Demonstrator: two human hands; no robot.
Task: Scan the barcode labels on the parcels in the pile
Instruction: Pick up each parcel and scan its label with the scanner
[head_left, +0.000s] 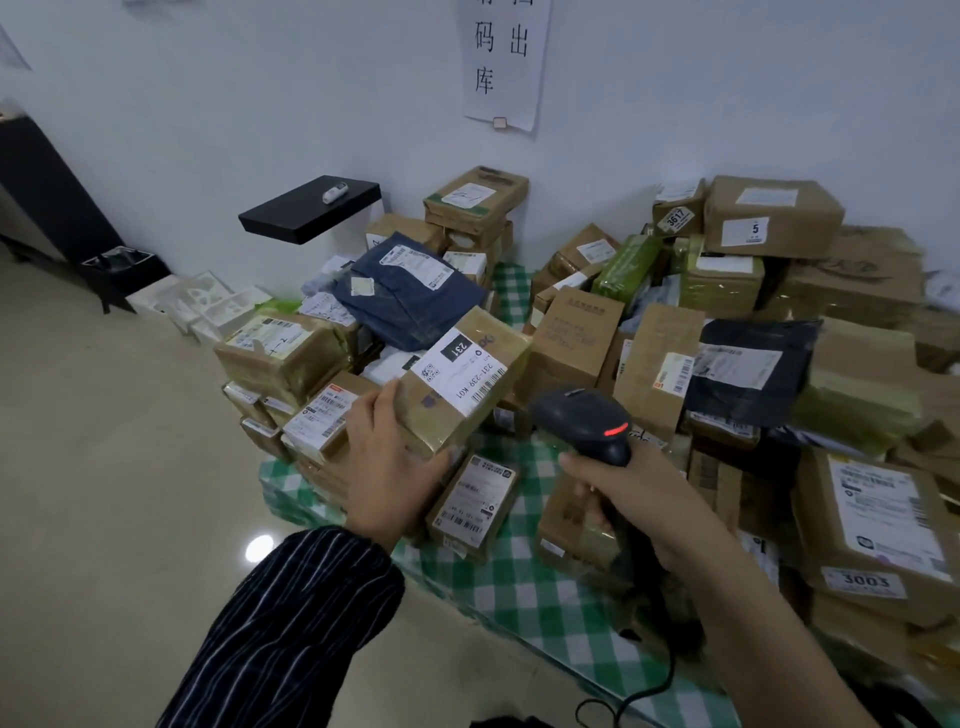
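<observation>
A large pile of parcels (649, 338) covers a table with a green checked cloth (524, 587). My left hand (387, 457) grips the near end of a taped brown box (467, 395) and holds it tilted above the pile; its white label (460, 366) marked 231 with a barcode faces up. My right hand (631, 499) is wrapped around the handle of a black barcode scanner (587, 423). A red light glows on the scanner's head, which points away from me just right of the held box. The scanner's cable (639, 696) trails down toward me.
A dark blue mailer bag (410, 291) lies on boxes behind the held box. A black mailer (753, 369) sits at right. A black shelf (311, 208) juts from the white wall. White foam trays (208, 301) lie on the floor at left.
</observation>
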